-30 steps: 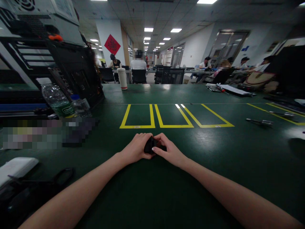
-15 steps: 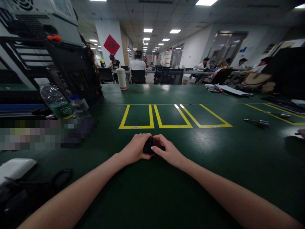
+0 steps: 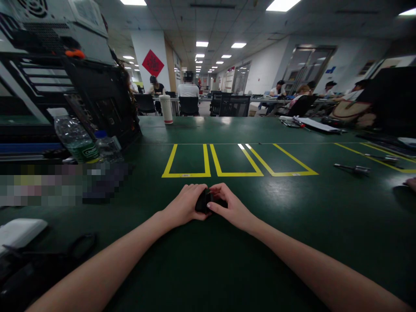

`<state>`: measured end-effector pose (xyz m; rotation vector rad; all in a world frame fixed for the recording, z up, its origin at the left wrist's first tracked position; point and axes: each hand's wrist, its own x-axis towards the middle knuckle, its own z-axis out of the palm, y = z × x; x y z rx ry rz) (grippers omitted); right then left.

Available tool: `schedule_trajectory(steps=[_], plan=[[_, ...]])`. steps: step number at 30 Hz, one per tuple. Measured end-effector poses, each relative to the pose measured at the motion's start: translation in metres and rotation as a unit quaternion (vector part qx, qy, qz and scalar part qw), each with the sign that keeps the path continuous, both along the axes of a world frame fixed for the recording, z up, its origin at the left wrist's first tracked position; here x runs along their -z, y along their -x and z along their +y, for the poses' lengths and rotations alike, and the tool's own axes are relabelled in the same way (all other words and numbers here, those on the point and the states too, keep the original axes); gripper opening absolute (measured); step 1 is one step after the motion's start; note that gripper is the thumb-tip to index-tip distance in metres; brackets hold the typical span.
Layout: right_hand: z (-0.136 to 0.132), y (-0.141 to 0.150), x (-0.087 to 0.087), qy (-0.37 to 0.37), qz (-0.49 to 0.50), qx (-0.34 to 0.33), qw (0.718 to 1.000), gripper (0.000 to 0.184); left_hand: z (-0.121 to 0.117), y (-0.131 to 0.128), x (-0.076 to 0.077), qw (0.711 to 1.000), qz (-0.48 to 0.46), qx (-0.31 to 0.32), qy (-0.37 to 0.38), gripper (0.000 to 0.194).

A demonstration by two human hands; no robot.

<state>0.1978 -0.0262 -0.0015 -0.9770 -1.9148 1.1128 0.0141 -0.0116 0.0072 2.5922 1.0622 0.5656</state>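
Observation:
A small black object lies between my hands, low over the green table; its exact kind is too dark to make out. My left hand curls around its left side, with the thumb below and the fingers over the top. From the other side my right hand grips it, thumb tip on its front and fingers bent behind. A dark portion shows inside my right palm, and I cannot tell whether it is a separate piece. Just beyond the hands are yellow tape outlines on the tabletop.
Plastic bottles and black computer hardware stand at the left. A white box and a black cable-like bundle lie near left. Metal tools rest at right, near another person's hand. A white cup stands farther back.
The whole view has shifted slightly, so things sit a little lower. Both hands keep their hold on the black object, with hardly any change in finger position.

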Motion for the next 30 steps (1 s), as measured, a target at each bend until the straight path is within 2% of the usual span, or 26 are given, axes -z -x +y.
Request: schedule_trajectory(steps=[5, 9, 15, 19, 22, 27, 30], plan=[[-0.002, -0.003, -0.002, 0.0, -0.017, -0.019, 1.0, 0.026, 0.0, 0.001, 0.001, 1.0, -0.004, -0.005, 0.009, 0.056], [-0.001, -0.003, -0.001, 0.023, 0.01, -0.031, 0.999, 0.03, -0.001, 0.001, 0.001, 1.0, -0.007, -0.003, 0.006, 0.056], [0.003, -0.003, 0.003, 0.057, 0.024, 0.018, 0.998, 0.039, 0.0, 0.001, -0.002, 1.0, -0.008, -0.013, 0.019, 0.055], [0.009, 0.0, 0.004, 0.055, 0.018, -0.004, 0.998, 0.027, 0.0, 0.0, -0.001, 1.0, -0.01, -0.002, 0.026, 0.055], [0.011, 0.002, 0.003, 0.05, 0.007, 0.003, 0.999, 0.029, 0.0, -0.001, 0.0, 1.0, -0.014, -0.005, 0.022, 0.055], [0.006, 0.005, -0.002, 0.106, 0.042, 0.001, 0.994, 0.026, -0.001, -0.002, 0.002, 1.0, -0.005, -0.01, -0.005, 0.056], [0.002, 0.005, -0.006, 0.113, 0.041, 0.004, 0.993, 0.02, -0.001, -0.003, 0.002, 1.0, -0.006, -0.014, -0.013, 0.057]])
